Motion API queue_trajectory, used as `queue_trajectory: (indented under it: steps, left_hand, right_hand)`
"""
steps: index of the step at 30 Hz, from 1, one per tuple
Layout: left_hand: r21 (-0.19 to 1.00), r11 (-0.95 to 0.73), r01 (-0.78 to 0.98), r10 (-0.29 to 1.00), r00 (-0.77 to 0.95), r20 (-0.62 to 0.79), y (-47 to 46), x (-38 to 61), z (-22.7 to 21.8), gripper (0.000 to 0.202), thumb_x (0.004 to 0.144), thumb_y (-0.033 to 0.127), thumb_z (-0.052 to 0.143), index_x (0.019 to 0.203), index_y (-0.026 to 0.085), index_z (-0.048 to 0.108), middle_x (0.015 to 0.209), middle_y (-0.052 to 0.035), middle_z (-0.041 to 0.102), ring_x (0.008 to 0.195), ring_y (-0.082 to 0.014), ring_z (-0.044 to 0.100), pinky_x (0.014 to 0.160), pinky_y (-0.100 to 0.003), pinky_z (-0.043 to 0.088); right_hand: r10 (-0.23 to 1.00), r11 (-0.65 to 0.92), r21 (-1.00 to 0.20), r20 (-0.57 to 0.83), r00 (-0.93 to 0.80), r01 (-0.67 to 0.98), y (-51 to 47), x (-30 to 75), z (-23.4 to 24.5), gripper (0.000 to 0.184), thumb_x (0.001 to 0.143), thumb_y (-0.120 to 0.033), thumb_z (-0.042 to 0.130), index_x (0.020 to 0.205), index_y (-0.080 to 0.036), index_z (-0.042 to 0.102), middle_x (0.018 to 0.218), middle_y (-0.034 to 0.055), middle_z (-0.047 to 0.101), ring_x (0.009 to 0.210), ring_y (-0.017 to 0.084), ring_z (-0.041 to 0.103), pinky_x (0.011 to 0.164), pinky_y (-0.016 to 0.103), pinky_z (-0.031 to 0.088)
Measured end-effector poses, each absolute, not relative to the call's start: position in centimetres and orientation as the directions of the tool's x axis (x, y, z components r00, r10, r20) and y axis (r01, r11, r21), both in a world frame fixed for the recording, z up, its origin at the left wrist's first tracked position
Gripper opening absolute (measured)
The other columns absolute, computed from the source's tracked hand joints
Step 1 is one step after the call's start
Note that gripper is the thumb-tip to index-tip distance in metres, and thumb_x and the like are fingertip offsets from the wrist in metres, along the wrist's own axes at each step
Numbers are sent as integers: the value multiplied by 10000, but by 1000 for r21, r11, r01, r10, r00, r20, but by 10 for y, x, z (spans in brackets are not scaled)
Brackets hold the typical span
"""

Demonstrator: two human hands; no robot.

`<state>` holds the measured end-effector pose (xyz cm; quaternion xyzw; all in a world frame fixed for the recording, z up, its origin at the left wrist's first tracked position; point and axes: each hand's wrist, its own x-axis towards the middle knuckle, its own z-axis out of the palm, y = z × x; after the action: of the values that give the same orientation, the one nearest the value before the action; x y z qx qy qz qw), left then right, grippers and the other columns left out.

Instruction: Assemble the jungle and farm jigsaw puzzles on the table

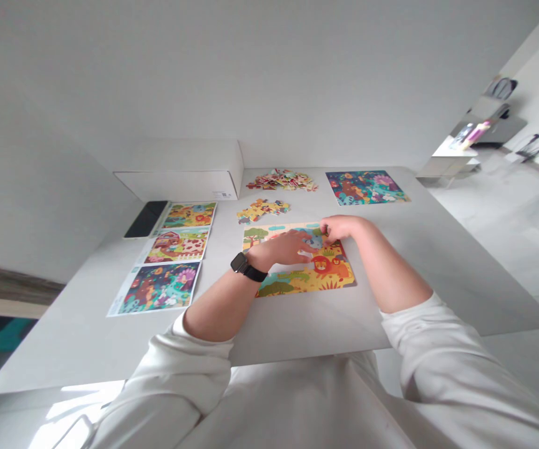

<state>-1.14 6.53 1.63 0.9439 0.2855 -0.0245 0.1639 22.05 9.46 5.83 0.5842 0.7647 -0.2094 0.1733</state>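
Left hand (288, 246) lies open on the jigsaw puzzle (297, 284); right hand (339, 227) curls over a blue piece (314, 238), grip unclear. Closed white box (180, 181) at twelve o'clock.

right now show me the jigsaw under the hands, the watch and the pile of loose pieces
jigsaw puzzle (292, 287), head view, on its yellow lower edge
black smartwatch (239, 262), head view, on the watch face
pile of loose jigsaw pieces (281, 181), head view, on the middle of the heap
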Motion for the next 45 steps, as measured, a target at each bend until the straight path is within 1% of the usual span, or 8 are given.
queue_trajectory:
  steps: [5,9,15,22,28,34,39,45]
  left_hand:
    - [330,-796,507,496,859,-125,66,-12,25,425,1022,452,650,1426,346,730,1633,-54,581,1488,-288,552,1229,-402,437]
    - [518,-650,556,644,765,-12,83,-32,42,476,1019,418,625,1479,308,671,1505,-45,696,1335,-229,673,1120,-323,513]
    - [795,-286,534,956,209,204,113,-102,76,223,926,313,670,1049,164,781,941,-77,819,833,-176,736,777,-275,560]
    - [908,-28,418,940,-298,166,125,-157,80,403,938,523,652,710,194,607,587,-15,618,531,-126,558,545,-228,428]
    - [753,3,658,972,-178,153,141,-157,40,231,844,382,738,964,186,769,930,-77,796,834,-206,713,752,-286,545]
    - [465,21,885,997,-55,61,146,-155,6,507,779,437,831,1217,184,798,1269,-175,760,1208,-346,701,1066,-400,540]
    - [374,-47,926,997,23,68,149,-158,-2,511,792,511,816,1168,164,808,1302,-214,726,1258,-393,666,1125,-448,508]
    - [410,-12,912,997,-19,71,148,-157,0,521,767,490,844,1158,168,723,1277,-191,714,1198,-337,663,1078,-413,513]
  right_hand:
    - [818,228,-109,-517,-251,967,92,220,60,528,714,-335,932,1201,-223,763,1062,51,826,942,242,749,736,274,497]
    - [821,234,-151,-499,-278,960,94,223,56,478,751,-349,911,1181,-211,753,1124,67,815,975,243,748,749,273,502]
    - [831,235,-151,-481,-279,960,101,226,46,349,826,-404,857,1096,-204,763,1074,70,809,958,238,727,705,281,459]
    - [856,187,-160,-457,-241,969,104,227,41,278,897,-476,779,993,-215,766,976,55,810,897,224,717,699,282,446]
    - [864,167,-190,-444,-236,967,104,230,40,305,911,-520,732,964,-222,766,969,53,810,884,225,707,681,283,442]
    - [861,173,-185,-448,-240,967,106,231,39,341,920,-552,703,884,-217,758,879,32,769,787,203,660,657,285,411]
    - [853,192,-183,-455,-256,964,109,233,36,384,914,-590,703,844,-214,739,828,25,737,731,188,622,641,280,392]
    - [863,181,-201,-436,-254,963,109,233,34,406,885,-617,736,834,-215,733,827,26,740,727,185,615,651,276,393]
